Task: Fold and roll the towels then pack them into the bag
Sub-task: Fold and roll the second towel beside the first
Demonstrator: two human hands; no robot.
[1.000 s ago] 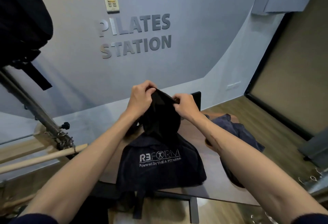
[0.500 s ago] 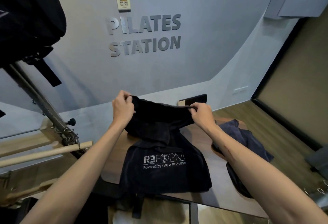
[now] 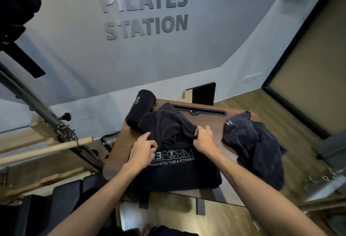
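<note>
We see a dark towel [image 3: 164, 127] bunched at frame centre on a brown counter [image 3: 119, 142], lying over a flat dark bag [image 3: 177, 172] w/ "REFORM" print. Right hand [image 3: 204, 139] grips a fold of the towel, fingers curled tight round the cloth. Left hand [image 3: 143, 148] sits at the towel's left edge, fingers [image 3: 152, 145] bent & pinching the fabric. A rolled towel [image 3: 142, 108] lies just beyond, upper left of the counter, touching the bunched one. Another loose towel [image 3: 252, 146] hangs over the counter's right edge. Wall lettering [image 3: 146, 11] reads "PILATES STATION" up top.
</note>
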